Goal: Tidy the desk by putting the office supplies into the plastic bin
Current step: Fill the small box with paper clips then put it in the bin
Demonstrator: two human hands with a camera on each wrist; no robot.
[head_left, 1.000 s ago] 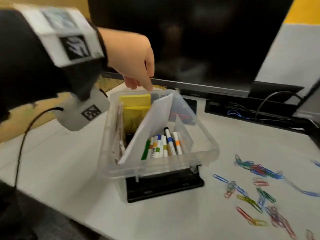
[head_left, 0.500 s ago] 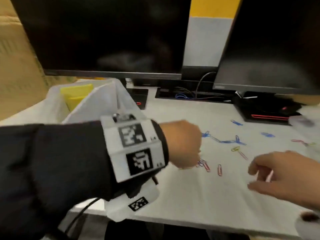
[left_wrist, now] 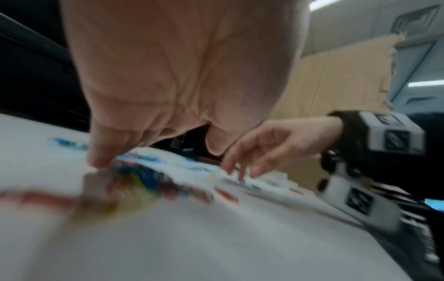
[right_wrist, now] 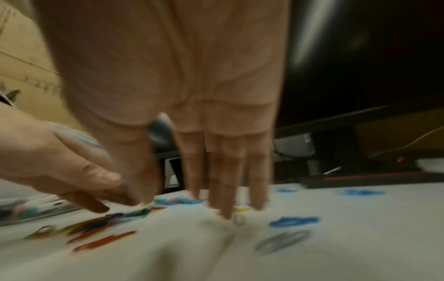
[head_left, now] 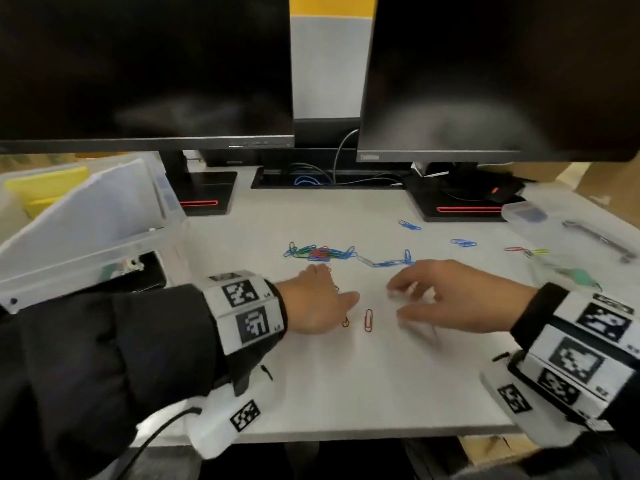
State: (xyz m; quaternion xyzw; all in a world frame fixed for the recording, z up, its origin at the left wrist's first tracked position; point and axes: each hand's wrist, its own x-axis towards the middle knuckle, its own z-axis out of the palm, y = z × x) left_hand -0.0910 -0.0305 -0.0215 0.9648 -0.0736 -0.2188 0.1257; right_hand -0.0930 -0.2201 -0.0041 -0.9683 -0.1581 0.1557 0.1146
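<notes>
Bench (head_left: 346, 382) fills lower frame. Plastic bin (head_left: 104, 244) at left edge, already stocked.

Paper clips (head_left: 322, 253) scattered centre to right, well apart from bin.

Step in hand: gathering clips.

Left hand (head_left: 313, 303) low over clips, fingers (left_wrist: 100, 152) down on bench; blur hides any pinch, probably none.

Right hand (head_left: 450, 299) spread, released, fingertips (right_wrist: 225, 211) near bench.

Next: rake clips together, pinch up, carry left to bin.

Right hand (right_wrist: 168, 79) fingers spread down over blurred paper clips (right_wrist: 293, 221), white desk (right_wrist: 348, 247)
</notes>
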